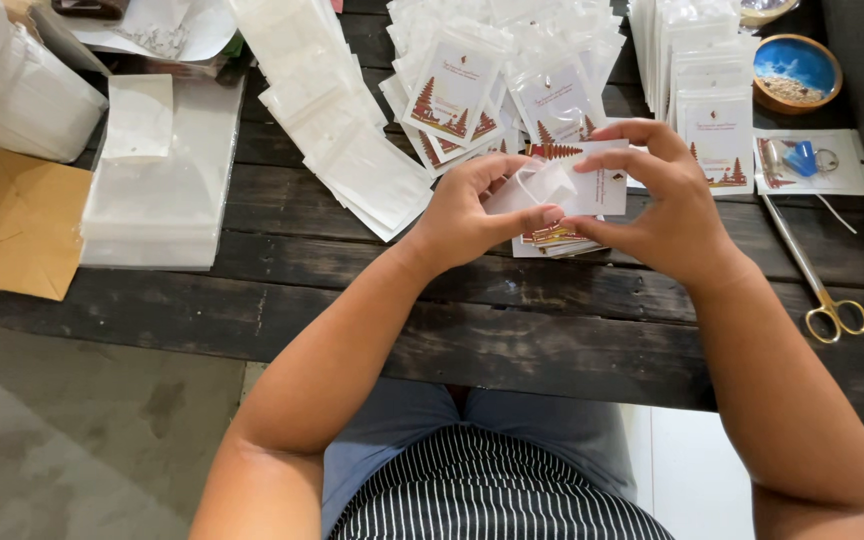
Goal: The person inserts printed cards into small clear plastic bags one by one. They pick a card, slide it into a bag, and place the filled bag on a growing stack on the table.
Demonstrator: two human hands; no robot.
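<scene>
The left hand (467,215) and right hand (667,200) pinch one small clear pouch (542,185) with a printed card (602,180), above the dark wooden bench (352,290), scissors (812,270) at three o'clock.

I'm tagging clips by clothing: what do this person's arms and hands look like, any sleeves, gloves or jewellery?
Both forearms are bare as far as the view shows, with no sleeves. The left hand and right hand have no gloves, and no rings, watch or bracelets are visible. Fingernails look short and unpainted.
</scene>
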